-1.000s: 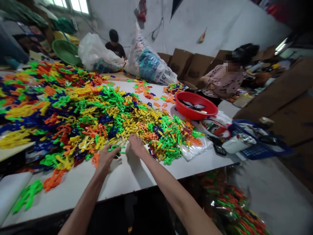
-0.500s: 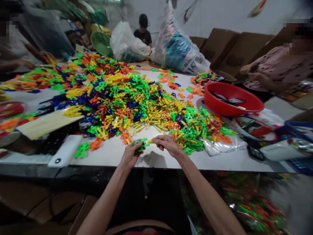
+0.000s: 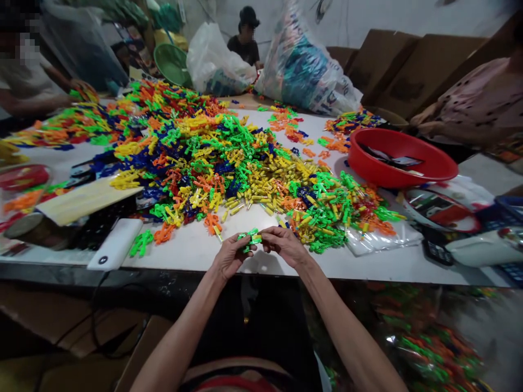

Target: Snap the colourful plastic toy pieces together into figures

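Fingers of the left hand are closed around a green plastic piece, while those of the right hand are pinched together at the outer end of a yellow peg, which sits at the green piece's right-hand end, between the two sets of fingertips. Whether the peg has gone into the green part is too small to tell. For this step, the left grip is best kept firm and back from the meeting end, with the right fingers lining the peg up straight before any steady, even push; a slanted peg would probably slip. Working low over the desk seems sensible, since a dropped peg could easily be lost in the mixed heap just beyond the fingers. Half a second ago the peg stuck out from the right fingertips with a visible gap before the green piece; that gap has now gone, the hands having drawn closer together, while the heap beyond them looks much the same.
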